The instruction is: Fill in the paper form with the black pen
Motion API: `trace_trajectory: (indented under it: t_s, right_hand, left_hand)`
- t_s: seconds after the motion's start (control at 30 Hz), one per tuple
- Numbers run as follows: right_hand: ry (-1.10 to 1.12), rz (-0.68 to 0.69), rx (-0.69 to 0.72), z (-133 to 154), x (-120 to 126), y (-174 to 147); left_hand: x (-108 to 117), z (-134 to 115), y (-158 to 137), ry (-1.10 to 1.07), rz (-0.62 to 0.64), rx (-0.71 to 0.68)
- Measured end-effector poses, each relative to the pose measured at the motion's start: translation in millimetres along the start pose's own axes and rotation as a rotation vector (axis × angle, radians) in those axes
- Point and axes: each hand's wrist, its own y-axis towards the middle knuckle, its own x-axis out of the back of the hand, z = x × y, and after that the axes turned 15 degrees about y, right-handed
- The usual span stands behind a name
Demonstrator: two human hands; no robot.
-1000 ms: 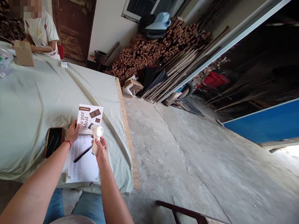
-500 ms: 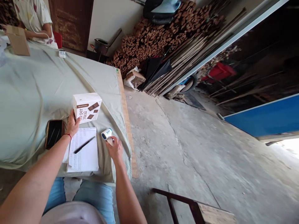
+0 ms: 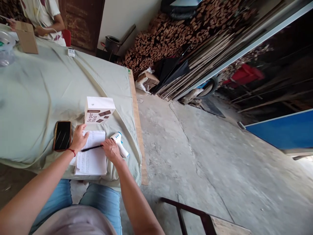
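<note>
Over the notebook (image 3: pixel 94 164), pinches the black pen (image 3: pixel 92 148) in right hand (image 3: pixel 111 150), rests left hand (image 3: pixel 79 139) loosely spread; seemingly picking up, needs a clean lift.

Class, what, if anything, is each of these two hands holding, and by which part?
The right hand holds the black pen by its end at picture right; whether the left hand holds the papers cannot be told.
</note>
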Motion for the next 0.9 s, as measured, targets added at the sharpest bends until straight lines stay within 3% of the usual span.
trace_trajectory:
  t_s: [0.07,0.13,0.27,0.33,0.43,0.57,0.9]
  right_hand:
    - [0.105,-0.058,0.005,-5,10,-7]
    - [0.274,-0.212,-0.056,-6,17,-12]
    - [0.667,-0.551,-0.315,13,6,-4]
    - [0.862,-0.613,-0.412,26,-10,6]
    - [1.023,-0.596,-0.466,39,-34,20]
    - [0.929,-0.623,-0.441,42,-49,26]
    - [0.725,-0.565,-0.28,35,-56,23]
  left_hand:
    - [4,1,-16,-0.013,0.035,-0.016]
    - [6,3,-28,-0.015,0.035,-0.034]
    - [5,2,-43,0.096,0.056,-0.141]
    - [3,0,-48,0.198,0.092,-0.194]
    - [2,-2,-54,0.309,0.125,-0.23]
    - [0,-3,-56,0.336,0.125,-0.24]
    - [3,-7,-58,0.42,0.098,-0.294]
